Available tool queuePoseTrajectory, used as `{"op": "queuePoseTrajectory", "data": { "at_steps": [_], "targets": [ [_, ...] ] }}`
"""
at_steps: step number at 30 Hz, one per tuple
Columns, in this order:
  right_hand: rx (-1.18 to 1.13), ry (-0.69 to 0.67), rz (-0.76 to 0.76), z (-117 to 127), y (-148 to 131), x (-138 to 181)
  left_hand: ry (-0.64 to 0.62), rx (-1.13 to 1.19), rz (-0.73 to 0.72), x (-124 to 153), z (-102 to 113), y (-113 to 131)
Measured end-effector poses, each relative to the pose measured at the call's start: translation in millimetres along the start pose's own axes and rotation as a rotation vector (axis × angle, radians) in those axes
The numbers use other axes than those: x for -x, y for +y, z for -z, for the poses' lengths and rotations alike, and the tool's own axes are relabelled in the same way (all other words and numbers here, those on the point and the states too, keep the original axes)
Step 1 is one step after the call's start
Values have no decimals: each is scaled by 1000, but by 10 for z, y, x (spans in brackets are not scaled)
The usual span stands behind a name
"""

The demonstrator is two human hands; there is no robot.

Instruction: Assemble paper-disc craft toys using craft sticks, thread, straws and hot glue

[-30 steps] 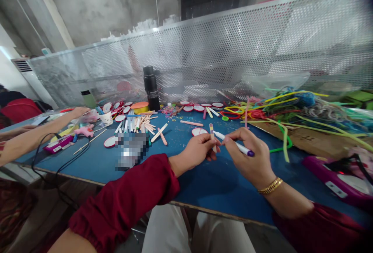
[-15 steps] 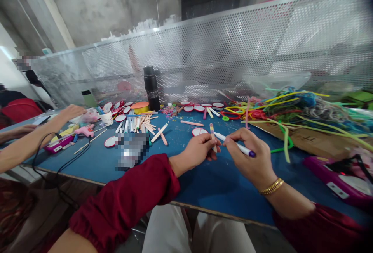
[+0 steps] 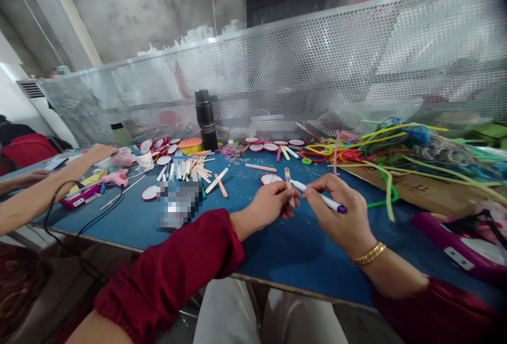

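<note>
My left hand (image 3: 270,204) pinches a short wooden craft stick (image 3: 288,179), held upright above the blue table (image 3: 253,244). Purple and yellowish colour shows on the stick's upper part. In my right hand (image 3: 343,212) is a white marker (image 3: 324,200) with a purple end. Its tip points left and is at the stick or very close to it; I cannot tell whether they touch. Behind my left hand lies a white disc with a red rim (image 3: 271,179). A pink stick (image 3: 261,168) lies further back.
Loose craft sticks (image 3: 200,167) and markers lie left of centre near a black bottle (image 3: 206,120). Pipe cleaners and yarn (image 3: 415,143) pile up at right, by a purple device (image 3: 459,246). Another person's arm (image 3: 59,183) reaches in at left, near a pink glue gun (image 3: 114,178). A perforated metal panel (image 3: 297,80) stands behind.
Both hands stay almost in place, with the marker tip still beside the stick. The other person's hands have barely moved.
</note>
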State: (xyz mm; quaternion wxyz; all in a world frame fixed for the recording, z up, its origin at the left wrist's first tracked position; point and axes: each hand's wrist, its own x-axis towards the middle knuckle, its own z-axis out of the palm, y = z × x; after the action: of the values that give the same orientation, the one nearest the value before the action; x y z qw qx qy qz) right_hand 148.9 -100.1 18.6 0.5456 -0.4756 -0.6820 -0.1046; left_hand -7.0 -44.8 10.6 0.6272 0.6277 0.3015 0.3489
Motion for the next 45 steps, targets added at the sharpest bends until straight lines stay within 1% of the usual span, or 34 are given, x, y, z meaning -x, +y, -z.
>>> {"op": "queuePoseTrajectory", "data": {
  "at_steps": [4, 8, 12, 20, 25, 30, 38, 41, 45],
  "targets": [
    [-9, -13, 12, -7, 9, 6, 1, -3, 7, 1, -5, 13],
    [-4, 6, -1, -10, 15, 5, 3, 1, 2, 6, -7, 19],
    [-12, -21, 11, -10, 14, 0, -5, -2, 8, 4, -1, 12],
    [-9, -9, -19, -7, 16, 10, 0, 8, 1, -5, 6, -1],
    [-5, 30, -16, -14, 36, 24, 7, -14, 3, 7, -3, 15],
    [-3, 20, 12, -13, 21, 17, -3, -13, -6, 5, -4, -4],
    [-3, 11, -1, -17, 8, 8, -29, -21, -15, 4, 3, -9],
    [2, 3, -6, -23, 23, 13, -17, -22, -7, 3, -3, -2],
    [9, 28, 0, -27, 31, 14, -4, -14, 3, 3, -8, -5]
  ]
}}
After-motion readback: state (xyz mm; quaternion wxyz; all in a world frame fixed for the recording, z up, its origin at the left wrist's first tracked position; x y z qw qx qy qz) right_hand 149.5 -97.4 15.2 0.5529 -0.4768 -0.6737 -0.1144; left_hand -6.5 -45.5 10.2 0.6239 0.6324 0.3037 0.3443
